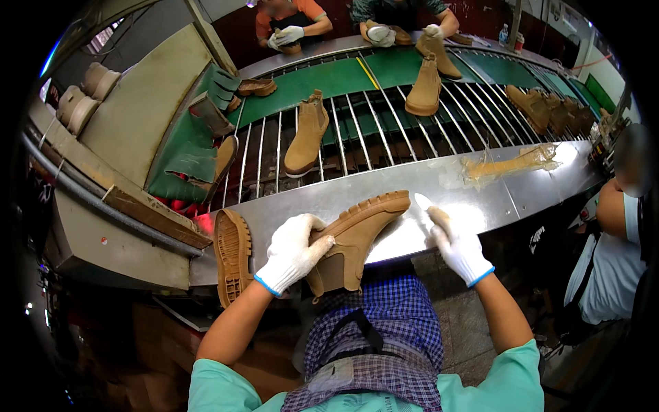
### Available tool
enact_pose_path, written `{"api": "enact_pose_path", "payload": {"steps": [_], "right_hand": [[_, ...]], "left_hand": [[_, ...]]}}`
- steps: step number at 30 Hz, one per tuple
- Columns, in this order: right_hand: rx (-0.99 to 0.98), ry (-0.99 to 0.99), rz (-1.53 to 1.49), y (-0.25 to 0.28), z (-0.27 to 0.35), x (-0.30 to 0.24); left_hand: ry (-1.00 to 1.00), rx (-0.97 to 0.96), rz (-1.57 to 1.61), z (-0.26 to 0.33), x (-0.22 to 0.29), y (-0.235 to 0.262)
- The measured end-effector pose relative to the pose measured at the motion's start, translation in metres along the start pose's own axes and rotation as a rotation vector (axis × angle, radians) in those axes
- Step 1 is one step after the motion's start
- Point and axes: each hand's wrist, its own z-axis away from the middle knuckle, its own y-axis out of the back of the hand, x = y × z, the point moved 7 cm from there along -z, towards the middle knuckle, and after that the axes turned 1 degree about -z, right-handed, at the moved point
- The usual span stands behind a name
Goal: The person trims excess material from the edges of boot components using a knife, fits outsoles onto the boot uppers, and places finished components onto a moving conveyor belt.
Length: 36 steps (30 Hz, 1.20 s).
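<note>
My left hand (295, 248), in a white knitted glove with a blue cuff, grips a tan ankle boot (367, 230) around its heel end. The boot is turned over, its lugged sole facing up and away, its toe pointing right and its elastic side panel and opening toward me. Right of the toe, apart from the boot, is my right hand (453, 240) in a matching glove with brown-stained fingers. Those fingers are drawn together, and a white pointed tip (421, 201) shows beyond them; whether it is a tool or the glove's end is unclear.
A brown lugged sole (232, 254) lies on the metal ledge (491, 196) left of me. Beyond run conveyor rods carrying tan boots (307, 134). A green-flapped box (182, 103) stands left. Two co-workers (292, 27) handle boots across the line; another person (607, 261) sits right.
</note>
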Motion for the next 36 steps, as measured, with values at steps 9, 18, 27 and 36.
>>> {"api": "enact_pose_path", "payload": {"steps": [9, 18, 27, 36], "right_hand": [[0.094, 0.31, 0.401, 0.024, -0.047, -0.05], [-0.006, 0.31, 0.063, -0.031, -0.074, -0.108], [-0.116, 0.097, -0.54, -0.048, -0.067, -0.124], [0.004, 0.3, -1.273, 0.042, -0.14, -0.136]], "left_hand": [[0.19, 0.503, 0.204, 0.117, -0.066, -0.013], [0.324, 0.259, 0.616, 0.085, -0.052, -0.015], [0.289, 0.306, 0.159, 0.011, 0.044, 0.124], [-0.095, 0.425, 0.198, -0.022, 0.105, 0.101]]}}
